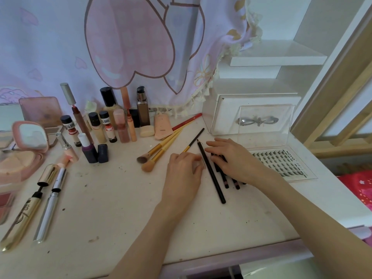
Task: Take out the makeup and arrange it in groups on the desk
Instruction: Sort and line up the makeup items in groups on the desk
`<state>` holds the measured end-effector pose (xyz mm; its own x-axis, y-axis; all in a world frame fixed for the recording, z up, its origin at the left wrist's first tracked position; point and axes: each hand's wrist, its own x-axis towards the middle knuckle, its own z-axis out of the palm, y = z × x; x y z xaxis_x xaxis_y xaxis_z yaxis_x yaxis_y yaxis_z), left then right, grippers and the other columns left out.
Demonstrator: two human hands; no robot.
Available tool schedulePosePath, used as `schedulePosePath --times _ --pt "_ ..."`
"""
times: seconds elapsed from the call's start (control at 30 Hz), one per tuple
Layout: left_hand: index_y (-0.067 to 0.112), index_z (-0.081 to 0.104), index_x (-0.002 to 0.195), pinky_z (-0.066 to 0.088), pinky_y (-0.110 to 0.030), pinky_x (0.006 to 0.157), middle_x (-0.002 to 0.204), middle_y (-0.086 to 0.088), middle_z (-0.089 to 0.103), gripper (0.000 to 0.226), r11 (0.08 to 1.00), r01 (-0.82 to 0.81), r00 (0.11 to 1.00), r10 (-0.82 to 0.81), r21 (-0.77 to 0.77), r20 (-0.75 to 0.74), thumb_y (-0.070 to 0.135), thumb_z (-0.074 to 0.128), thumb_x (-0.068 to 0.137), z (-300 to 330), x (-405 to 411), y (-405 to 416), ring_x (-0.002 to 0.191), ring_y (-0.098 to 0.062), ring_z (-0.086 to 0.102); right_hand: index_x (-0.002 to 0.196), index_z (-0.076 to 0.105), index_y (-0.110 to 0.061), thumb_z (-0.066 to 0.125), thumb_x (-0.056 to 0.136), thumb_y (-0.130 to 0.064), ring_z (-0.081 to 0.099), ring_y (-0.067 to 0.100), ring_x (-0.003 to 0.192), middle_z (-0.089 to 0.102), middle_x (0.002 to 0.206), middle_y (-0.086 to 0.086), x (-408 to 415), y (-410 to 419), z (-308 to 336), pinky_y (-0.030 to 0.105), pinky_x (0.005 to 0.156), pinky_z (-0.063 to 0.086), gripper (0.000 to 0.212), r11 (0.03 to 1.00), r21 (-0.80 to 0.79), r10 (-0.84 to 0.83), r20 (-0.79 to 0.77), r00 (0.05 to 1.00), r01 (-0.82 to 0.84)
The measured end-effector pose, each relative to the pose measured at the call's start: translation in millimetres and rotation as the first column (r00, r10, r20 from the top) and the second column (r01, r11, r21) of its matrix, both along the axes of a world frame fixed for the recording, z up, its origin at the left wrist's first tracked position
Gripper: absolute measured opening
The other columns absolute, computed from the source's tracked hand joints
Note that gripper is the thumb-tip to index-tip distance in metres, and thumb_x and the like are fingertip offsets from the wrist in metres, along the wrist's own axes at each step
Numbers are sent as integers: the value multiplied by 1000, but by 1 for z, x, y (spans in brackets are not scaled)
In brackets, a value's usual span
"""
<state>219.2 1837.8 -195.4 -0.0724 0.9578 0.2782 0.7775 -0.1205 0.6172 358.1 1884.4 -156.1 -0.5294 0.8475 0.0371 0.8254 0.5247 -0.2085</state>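
Our left hand rests on the table, fingers loosely bent beside a long, slim black pencil. Our right hand lies flat, fingers straight, pressing short dark pencils. Gold-handled brushes with soft bristles lie left; glossy bottles stand behind, lash tray right.

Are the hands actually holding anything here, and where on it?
Nothing is lifted. The right hand rests flat on short dark pencils lying on the desk. The left hand sits beside the long black pencil; any grip there cannot be told.
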Motion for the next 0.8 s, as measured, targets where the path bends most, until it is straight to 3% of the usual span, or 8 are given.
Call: schedulePosePath --times 0.17,0.3,0.57,0.8 --pt "22 59 122 25 -16 85 121 5 59 30 999 49 997 -48 13 -59 25 47 95 -2 0 -1 109 -13 38 145 29 -15 33 101 -18 10 12 144 20 155 0 8 -6 -9 20 112 -1 44 999 -44 16 1 1000 -16" --pt "22 58 125 26 -19 88 121 6 59 31 996 88 994 -86 27 -75 24 46 96 -3 2 0 110 -13 38 148 20 -13 29 102 -16 6 12 145 12 157 1 19 -9 -14 16 110 -1 47 995 -63 -83 -34 996 81" --pt "25 52 130 18 -18 83 123 9 54 35 988 147 976 -139 38 -170 21 43 97 -7 2 -1 113 -11 32 148 17 -11 30 102 -18 6 10 144 7 158 1 29 -17 -10 13 107 2 49 974 -188 -141 -57 988 128" --pt "25 50 131 18 -18 81 121 10 53 36 985 162 972 -151 50 -181 21 41 97 -7 3 -2 112 -11 31 149 13 -9 28 102 -20 0 13 145 3 158 4 27 -20 -11 15 108 -4 50 987 -144 -61 55 997 69"
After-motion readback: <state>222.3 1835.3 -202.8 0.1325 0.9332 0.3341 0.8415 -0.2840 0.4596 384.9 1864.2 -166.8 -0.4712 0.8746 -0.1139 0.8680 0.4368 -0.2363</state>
